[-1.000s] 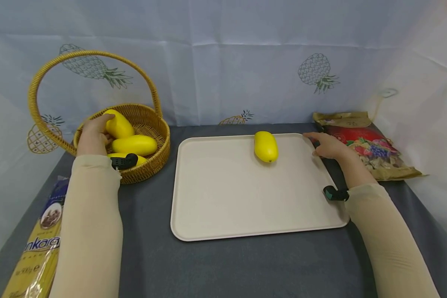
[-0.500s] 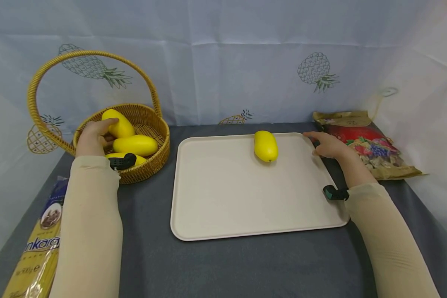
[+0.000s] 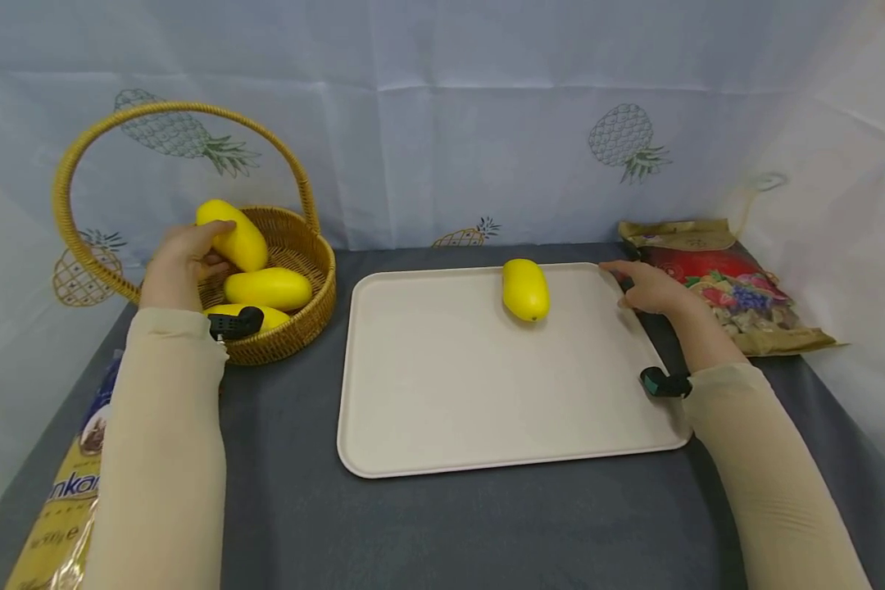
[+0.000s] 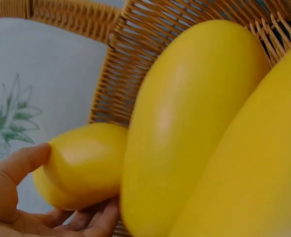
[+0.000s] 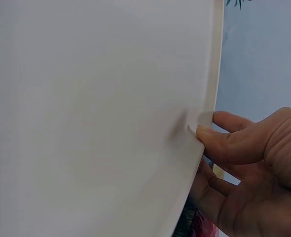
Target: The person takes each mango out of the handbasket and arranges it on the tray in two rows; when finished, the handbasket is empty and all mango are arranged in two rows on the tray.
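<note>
At the left, my left hand [image 3: 188, 258] grips a smooth, oblong yellow mango [image 3: 238, 236], thumb on one side and fingers beneath. It is raised at the back of the wicker basket [image 3: 315, 287]. Two more yellow mangoes lie in the basket; one mango [image 3: 269, 288] shows whole, the nearer one partly behind the wrist camera. In the left wrist view the gripped mango [image 4: 86, 165] overlaps a larger-looking mango [image 4: 190, 113]. My right hand [image 3: 652, 291] pinches the back right corner of the cream tray [image 3: 487, 393], thumb over its rim [image 5: 212, 74]. Another mango [image 3: 526, 290] lies on the tray.
The basket's tall arched handle [image 3: 192, 106] stands over its left and back. A yellow pasta packet [image 3: 59, 508] lies at the left, partly under my left sleeve. A gold and red bag [image 3: 737, 287] lies behind my right hand. A pineapple-print cloth [image 3: 450, 147] hangs at the back.
My left hand has lifted the mango slightly up from the basket, and the left forearm has shifted a little left. The right hand and tray have stayed in place.
</note>
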Action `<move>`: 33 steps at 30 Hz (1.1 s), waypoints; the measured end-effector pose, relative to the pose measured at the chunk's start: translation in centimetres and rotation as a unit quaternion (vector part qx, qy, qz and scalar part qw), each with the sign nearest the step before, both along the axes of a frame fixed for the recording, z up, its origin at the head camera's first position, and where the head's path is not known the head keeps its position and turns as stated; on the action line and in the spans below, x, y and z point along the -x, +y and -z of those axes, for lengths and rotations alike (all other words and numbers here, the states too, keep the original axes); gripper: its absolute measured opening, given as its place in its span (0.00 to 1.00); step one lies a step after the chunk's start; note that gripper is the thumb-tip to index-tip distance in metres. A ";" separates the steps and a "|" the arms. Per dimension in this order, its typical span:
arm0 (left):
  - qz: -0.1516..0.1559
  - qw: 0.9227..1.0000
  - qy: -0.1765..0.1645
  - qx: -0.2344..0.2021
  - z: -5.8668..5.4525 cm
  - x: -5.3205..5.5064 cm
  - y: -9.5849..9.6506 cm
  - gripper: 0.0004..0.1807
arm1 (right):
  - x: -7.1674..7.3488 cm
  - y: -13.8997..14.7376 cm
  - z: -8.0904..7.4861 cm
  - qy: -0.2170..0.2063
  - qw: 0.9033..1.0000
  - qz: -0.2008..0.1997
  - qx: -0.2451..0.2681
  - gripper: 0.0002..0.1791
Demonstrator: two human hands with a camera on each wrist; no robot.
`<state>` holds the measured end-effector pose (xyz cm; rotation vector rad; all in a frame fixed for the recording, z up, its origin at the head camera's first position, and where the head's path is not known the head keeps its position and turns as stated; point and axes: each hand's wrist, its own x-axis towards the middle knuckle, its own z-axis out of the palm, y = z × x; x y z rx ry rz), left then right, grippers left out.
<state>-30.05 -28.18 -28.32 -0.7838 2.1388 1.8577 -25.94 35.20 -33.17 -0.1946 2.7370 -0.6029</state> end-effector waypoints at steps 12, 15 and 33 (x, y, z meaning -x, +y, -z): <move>0.073 0.980 0.080 -0.167 -3.7 -0.5 1.3 0.46 | 0.0 -0.1 -0.2 -0.002 1.000 -0.003 -0.007 0.40; 0.089 0.973 0.089 -0.192 -4.3 -0.9 1.8 0.40 | 0.0 -0.2 -0.2 -0.002 1.000 -0.003 -0.007 0.40; 0.197 0.958 0.131 -0.159 -5.2 -5.2 10.0 0.31 | 0.1 0.2 0.0 -0.015 1.000 -0.004 0.000 0.41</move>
